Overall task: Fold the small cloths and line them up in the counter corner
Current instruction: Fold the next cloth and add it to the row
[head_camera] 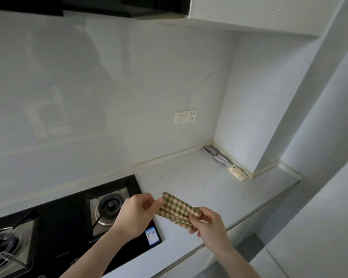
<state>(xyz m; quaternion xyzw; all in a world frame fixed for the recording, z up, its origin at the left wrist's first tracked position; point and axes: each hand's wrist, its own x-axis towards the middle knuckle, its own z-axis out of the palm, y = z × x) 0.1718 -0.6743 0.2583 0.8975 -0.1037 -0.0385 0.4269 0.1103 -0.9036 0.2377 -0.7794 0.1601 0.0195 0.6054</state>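
A small green-and-tan checked cloth is folded into a narrow strip and held above the white counter. My left hand pinches its left end and my right hand grips its right end. In the counter corner, along the right wall, a folded blue-and-white patterned cloth lies flat. A folded cream cloth lies in line with it, nearer the front.
A black gas hob with two burners fills the counter's left part, right under my left hand. Two wall sockets sit on the glossy backsplash. A wall column juts out at the right, and wall cabinets hang overhead.
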